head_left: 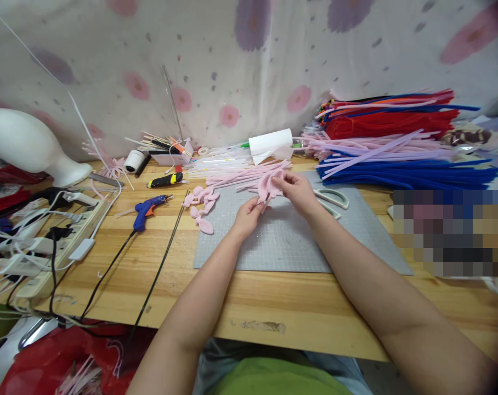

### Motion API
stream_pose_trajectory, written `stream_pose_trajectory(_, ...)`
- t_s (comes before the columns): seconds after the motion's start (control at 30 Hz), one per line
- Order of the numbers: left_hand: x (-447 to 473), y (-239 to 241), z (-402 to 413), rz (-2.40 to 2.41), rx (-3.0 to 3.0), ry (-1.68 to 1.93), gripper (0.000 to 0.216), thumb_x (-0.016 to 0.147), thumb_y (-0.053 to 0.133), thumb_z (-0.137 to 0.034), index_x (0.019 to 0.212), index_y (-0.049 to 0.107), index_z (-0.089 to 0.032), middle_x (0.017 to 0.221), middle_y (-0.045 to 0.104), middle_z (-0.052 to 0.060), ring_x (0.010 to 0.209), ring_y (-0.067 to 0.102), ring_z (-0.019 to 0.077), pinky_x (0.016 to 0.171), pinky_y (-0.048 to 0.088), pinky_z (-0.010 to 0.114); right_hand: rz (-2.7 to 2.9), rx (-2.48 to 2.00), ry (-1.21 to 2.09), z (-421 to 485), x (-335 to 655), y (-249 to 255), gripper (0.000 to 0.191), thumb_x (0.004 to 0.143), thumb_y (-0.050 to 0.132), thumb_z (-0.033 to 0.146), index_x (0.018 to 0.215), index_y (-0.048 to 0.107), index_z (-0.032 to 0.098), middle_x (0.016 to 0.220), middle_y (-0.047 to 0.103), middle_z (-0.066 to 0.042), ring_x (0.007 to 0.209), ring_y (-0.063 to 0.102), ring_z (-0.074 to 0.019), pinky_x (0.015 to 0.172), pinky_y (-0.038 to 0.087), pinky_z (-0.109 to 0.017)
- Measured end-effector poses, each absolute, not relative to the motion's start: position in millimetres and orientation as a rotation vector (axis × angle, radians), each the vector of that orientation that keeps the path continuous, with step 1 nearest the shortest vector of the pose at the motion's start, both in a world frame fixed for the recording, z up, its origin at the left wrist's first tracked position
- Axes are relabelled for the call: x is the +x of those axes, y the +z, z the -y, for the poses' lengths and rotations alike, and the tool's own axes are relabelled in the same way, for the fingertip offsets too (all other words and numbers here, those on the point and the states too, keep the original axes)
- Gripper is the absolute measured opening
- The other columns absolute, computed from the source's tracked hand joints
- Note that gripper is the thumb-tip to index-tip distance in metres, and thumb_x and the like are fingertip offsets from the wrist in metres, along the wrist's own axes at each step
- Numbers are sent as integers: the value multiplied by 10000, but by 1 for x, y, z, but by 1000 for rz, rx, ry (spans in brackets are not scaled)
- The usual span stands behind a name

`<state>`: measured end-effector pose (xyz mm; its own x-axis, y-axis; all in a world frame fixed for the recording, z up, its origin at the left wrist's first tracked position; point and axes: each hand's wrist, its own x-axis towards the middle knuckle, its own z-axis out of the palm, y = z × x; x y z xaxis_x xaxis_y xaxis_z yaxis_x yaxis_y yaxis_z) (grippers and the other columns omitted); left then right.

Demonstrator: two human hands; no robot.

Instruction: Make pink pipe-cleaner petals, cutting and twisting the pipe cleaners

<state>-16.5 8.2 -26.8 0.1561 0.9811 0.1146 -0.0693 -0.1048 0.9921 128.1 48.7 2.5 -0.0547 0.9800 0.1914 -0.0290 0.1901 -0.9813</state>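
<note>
One table (273, 296), one mat (290, 249), two hands (248, 216) (298, 192) holding pink petals (266, 186)

We are observing soft, fuzzy, matt fibre on the pink piece (266, 187) and on the blue pipe cleaners (413, 174). We are seeing smooth wood with a faint sheen in the table (162, 285), matt, plastic-looking sheet in the cutting mat (286, 252), hard, smooth plastic in the glue gun (141, 216), matt paper in the white roll (271, 146), and thin, glossy, crinkled plastic in the red bag (39, 356).
</note>
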Motion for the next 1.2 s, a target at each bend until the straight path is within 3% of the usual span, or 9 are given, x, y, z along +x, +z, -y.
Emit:
stream_pose_trajectory(0.1,-18,-25,-8,-876,1179,1167,197,705,591,-302,848,649,-180,846,658,40,819,601,155,815,395,292,1163,-991,1225,-51,128,2,330,587,666,436,572,451,186,469,348,69,398,242,-46,401,164,-229)
stream_pose_trajectory(0.2,-18,-23,-6,-770,1094,1090,271,689,604,-308,925,623,-176,962,643,65,824,605,160,813,404,309,1117,-985,1311,-48,123,1,368,558,686,453,563,431,188,441,337,78,371,233,-36,380,156,-218)
stream_pose_trajectory(0.4,-16,-20,-1,-786,1204,1071,295,708,605,-382,863,563,-135,682,543,-13,569,470,64,661,394,235,1113,-1011,1203,-38,108,1,378,547,692,490,617,497,174,486,483,45,406,359,-49,373,237,-195)
stream_pose_trajectory(0.53,-11,-20,0,-803,1198,1100,394,784,439,-532,801,519,-146,532,375,-64,458,312,51,590,416,242,1080,-969,1230,-37,101,-2,368,543,698,473,637,502,175,534,498,46,463,428,-60,421,341,-192)
stream_pose_trajectory(0.77,-9,-22,-1,-763,1168,1090,400,692,587,-509,826,546,-133,712,570,10,646,534,94,677,430,249,1025,-994,1316,-33,102,3,305,590,666,395,642,457,179,489,449,72,369,342,-32,358,239,-184)
stream_pose_trajectory(0.9,-16,-20,1,-723,1102,1025,422,736,519,-534,835,551,-126,746,591,34,651,557,104,639,425,243,1149,-980,1347,-30,104,7,282,628,633,399,656,455,182,479,451,68,358,324,-34,356,205,-189)
stream_pose_trajectory(1.1,-9,-18,4,-770,1010,1126,335,759,524,-484,743,461,-156,566,362,-68,474,346,33,548,401,202,1122,-994,1273,-35,98,-1,261,636,609,381,723,457,188,560,453,66,450,364,-46,396,250,-180)
stream_pose_trajectory(1.2,-2,-17,3,-798,978,1175,331,758,527,-480,733,435,-163,557,319,-72,470,323,36,482,349,181,1056,-983,1175,-37,92,-7,277,654,590,409,763,451,196,636,475,54,509,400,-55,426,295,-177)
